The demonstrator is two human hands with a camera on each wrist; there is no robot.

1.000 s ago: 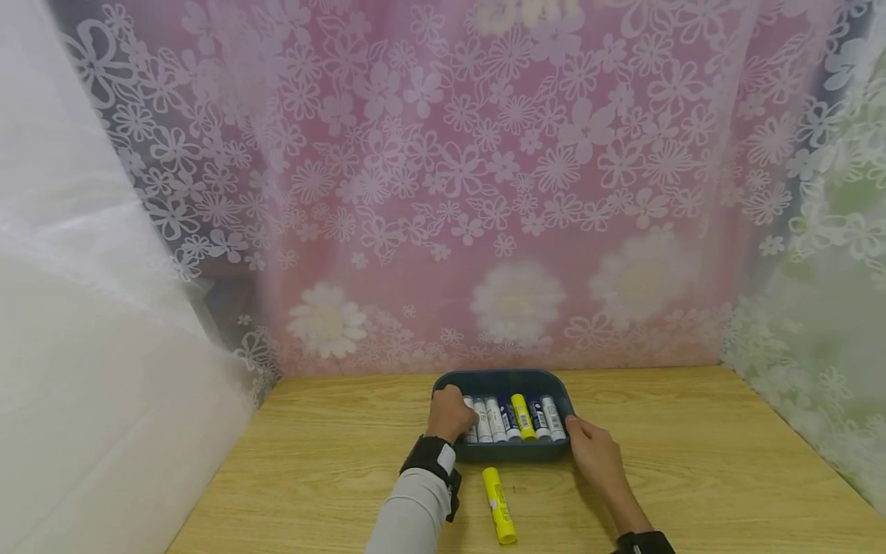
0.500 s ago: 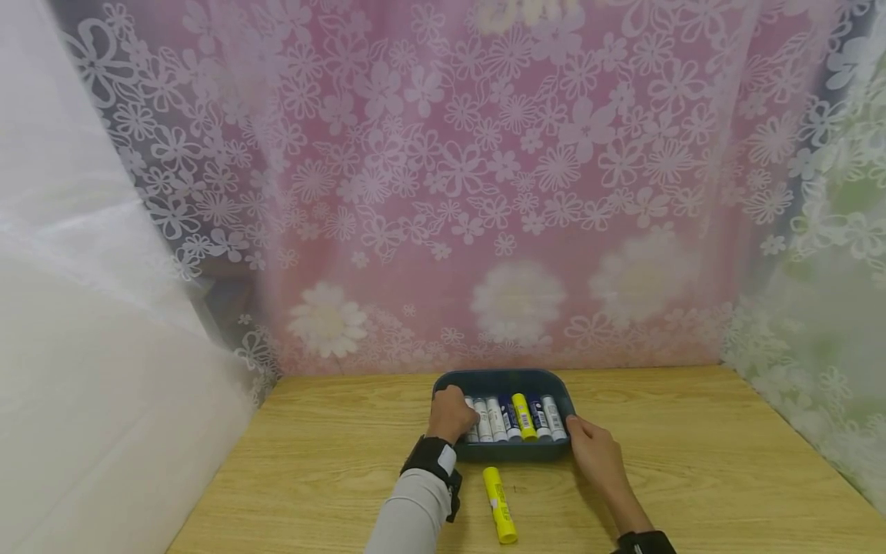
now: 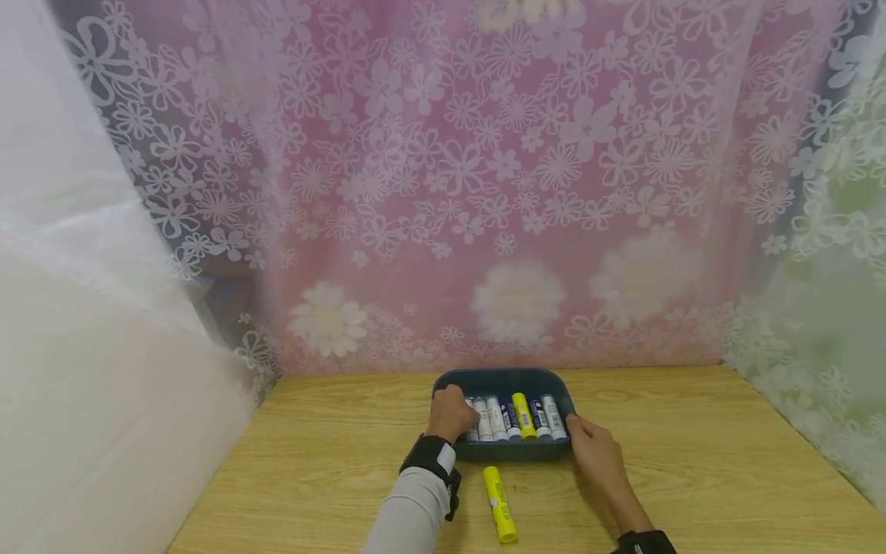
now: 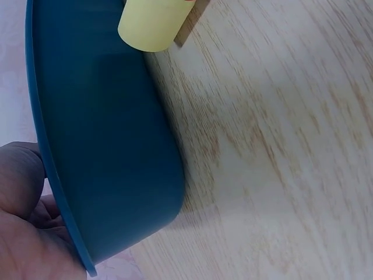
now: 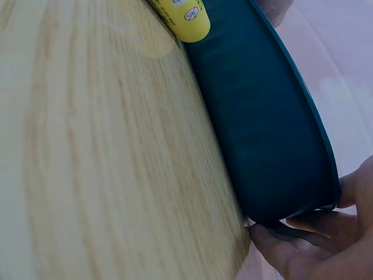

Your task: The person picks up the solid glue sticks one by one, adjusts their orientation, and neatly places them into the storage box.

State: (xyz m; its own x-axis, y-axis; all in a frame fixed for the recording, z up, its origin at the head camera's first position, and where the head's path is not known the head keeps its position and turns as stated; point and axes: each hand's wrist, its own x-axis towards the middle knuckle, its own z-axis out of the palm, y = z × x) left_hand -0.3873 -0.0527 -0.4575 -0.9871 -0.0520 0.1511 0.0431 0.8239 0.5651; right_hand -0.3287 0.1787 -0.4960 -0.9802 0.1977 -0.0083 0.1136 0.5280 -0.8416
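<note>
A dark teal plastic tray (image 3: pixel 512 452) stands on the table, with a row of white, navy and yellow glue sticks (image 3: pixel 524 417) lying side by side in it. My left hand (image 3: pixel 451 413) grips the tray's left end, its curled fingers over the rim and covering part of the leftmost white sticks. At the opposite end, my right hand (image 3: pixel 597 454) holds the tray's right side; in the right wrist view its thumb is at the rim and its fingers are against the lower wall. A loose yellow glue stick (image 3: pixel 499 505) lies in front of the tray, between both forearms.
The wood-grain table (image 3: pixel 692 462) extends on both sides of the tray. A pink flowered curtain (image 3: pixel 484 192) hangs behind it. White sheeting (image 3: pixel 104 346) is on the left and a green-white flowered sheet (image 3: pixel 837 346) on the right.
</note>
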